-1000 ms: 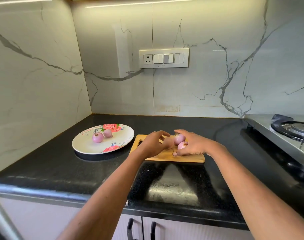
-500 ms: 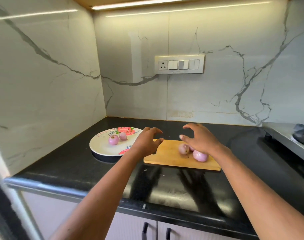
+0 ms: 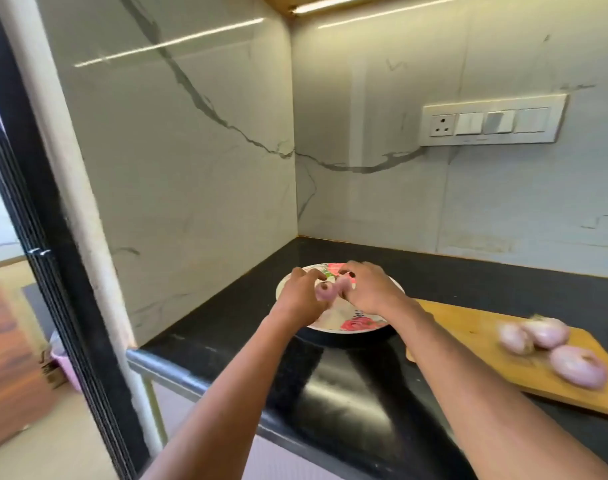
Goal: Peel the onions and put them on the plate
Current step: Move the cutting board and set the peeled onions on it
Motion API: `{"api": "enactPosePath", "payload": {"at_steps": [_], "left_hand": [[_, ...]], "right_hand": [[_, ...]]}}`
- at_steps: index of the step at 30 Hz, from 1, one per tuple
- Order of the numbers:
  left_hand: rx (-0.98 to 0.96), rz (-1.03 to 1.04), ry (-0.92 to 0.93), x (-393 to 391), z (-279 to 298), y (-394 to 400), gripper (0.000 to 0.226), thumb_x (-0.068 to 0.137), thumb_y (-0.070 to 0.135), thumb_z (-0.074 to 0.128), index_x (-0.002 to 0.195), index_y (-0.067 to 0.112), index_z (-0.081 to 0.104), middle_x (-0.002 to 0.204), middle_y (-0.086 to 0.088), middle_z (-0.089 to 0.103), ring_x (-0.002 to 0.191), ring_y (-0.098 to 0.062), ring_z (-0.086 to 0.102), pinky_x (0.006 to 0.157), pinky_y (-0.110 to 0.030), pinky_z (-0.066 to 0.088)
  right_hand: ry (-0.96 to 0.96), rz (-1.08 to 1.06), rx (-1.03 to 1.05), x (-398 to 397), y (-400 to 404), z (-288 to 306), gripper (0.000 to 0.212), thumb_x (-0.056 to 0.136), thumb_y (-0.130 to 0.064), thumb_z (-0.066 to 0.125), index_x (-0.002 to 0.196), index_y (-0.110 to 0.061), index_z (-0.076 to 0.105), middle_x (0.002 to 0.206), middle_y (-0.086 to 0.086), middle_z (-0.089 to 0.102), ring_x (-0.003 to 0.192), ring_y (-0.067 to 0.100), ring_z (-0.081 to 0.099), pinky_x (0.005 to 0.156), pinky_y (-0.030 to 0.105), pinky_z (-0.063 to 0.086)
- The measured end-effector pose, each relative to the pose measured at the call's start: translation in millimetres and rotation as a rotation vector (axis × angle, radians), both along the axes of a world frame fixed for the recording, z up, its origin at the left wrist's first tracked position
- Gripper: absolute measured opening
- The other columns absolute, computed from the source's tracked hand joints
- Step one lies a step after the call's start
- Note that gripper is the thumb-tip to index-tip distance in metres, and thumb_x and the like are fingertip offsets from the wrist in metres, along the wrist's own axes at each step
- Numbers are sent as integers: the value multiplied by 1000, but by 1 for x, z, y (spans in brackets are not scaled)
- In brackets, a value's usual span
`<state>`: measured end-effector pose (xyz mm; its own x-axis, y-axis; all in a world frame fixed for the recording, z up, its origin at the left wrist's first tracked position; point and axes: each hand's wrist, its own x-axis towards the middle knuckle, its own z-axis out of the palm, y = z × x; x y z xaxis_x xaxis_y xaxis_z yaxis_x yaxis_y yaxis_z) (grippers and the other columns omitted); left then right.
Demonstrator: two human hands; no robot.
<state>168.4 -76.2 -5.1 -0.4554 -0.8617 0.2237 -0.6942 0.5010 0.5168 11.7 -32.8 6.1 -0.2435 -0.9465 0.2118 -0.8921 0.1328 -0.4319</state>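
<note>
Both my hands are over the white floral plate [image 3: 333,319] on the black counter. My left hand [image 3: 300,299] holds a small pink onion [image 3: 325,292] at its fingertips. My right hand [image 3: 371,289] curls its fingers round a second pink onion [image 3: 344,283] just beside the first. The two onions nearly touch above the plate's middle. Three more pink onions [image 3: 545,332] lie on the wooden cutting board [image 3: 468,337] to the right, apart from both hands. The frame is blurred by motion.
Marble walls enclose the counter corner behind and left of the plate. A switch panel [image 3: 491,121] is on the back wall. The counter's left end [image 3: 136,353] meets a dark door frame [image 3: 53,271]; a box sits on the floor beyond it.
Both hands left the cutting board and moved left over the plate, where each now grips an onion. The view swung left, so the stove is out of sight.
</note>
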Motion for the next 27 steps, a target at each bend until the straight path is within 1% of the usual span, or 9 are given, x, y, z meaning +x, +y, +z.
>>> {"api": "enactPosePath", "payload": {"at_steps": [4, 6, 10, 13, 15, 18, 20, 23, 27], "left_hand": [[-4, -37, 11, -1, -9, -22, 51, 87, 28, 77, 134, 22, 59, 129, -3, 64, 112, -22, 62, 95, -30, 48], [10, -38, 41, 0, -10, -27, 48, 86, 28, 78, 130, 21, 59, 122, -1, 67, 105, -20, 64, 90, -29, 49], [-2, -42, 110, -2, -8, -19, 42, 87, 29, 78, 123, 21, 58, 112, 4, 67, 92, -14, 63, 76, -25, 40], [6, -120, 183, -17, 0, 8, 42, 87, 30, 79, 121, 20, 57, 109, 6, 64, 88, -13, 65, 75, -24, 41], [15, -190, 196, -30, 4, 28, 45, 86, 31, 80, 123, 20, 57, 109, 7, 64, 88, -12, 65, 72, -21, 41], [27, -295, 192, -58, 6, 68, 44, 85, 31, 81, 121, 21, 59, 105, 9, 64, 83, -6, 62, 65, -14, 41], [48, -346, 188, -78, 0, 91, 43, 82, 30, 83, 119, 21, 61, 107, 5, 68, 83, -8, 64, 67, -18, 46], [38, -389, 146, -109, -4, 126, 42, 83, 30, 79, 119, 17, 62, 110, -2, 70, 94, -20, 66, 77, -28, 50], [42, -382, 138, -134, -7, 148, 40, 84, 28, 75, 119, 15, 61, 113, -3, 70, 96, -22, 66, 76, -26, 46]], "right_hand": [[9, 18, 42, -2, -35, -15, 48, 97, -20, 54, 142, -37, 54, 144, 4, 57, 127, 27, 55, 104, 41, 47], [-2, 10, 26, -4, -41, -18, 42, 99, -21, 50, 138, -34, 58, 142, 6, 59, 124, 28, 57, 103, 38, 48], [-24, 1, 28, -13, -32, -11, 39, 95, -20, 55, 131, -32, 60, 133, 11, 60, 108, 28, 62, 86, 35, 52], [-49, -31, 34, -35, 3, -1, 41, 89, -20, 64, 127, -35, 59, 127, 9, 60, 97, 24, 63, 74, 32, 51], [-37, -61, 30, -52, 30, 7, 40, 88, -22, 66, 125, -35, 59, 124, 7, 61, 97, 23, 63, 77, 33, 52], [7, -135, 57, -82, 82, 21, 39, 85, -29, 69, 122, -33, 59, 123, 4, 65, 103, 24, 63, 89, 39, 54], [11, -185, 80, -99, 111, 28, 35, 83, -32, 72, 116, -32, 62, 118, -1, 68, 103, 22, 63, 91, 40, 54], [-28, -274, 77, -121, 151, 34, 24, 82, -28, 72, 104, -31, 64, 109, -3, 69, 98, 19, 64, 88, 40, 55], [-29, -320, 99, -135, 171, 30, 21, 83, -31, 70, 102, -33, 63, 110, -3, 69, 97, 21, 65, 88, 40, 55]]}}
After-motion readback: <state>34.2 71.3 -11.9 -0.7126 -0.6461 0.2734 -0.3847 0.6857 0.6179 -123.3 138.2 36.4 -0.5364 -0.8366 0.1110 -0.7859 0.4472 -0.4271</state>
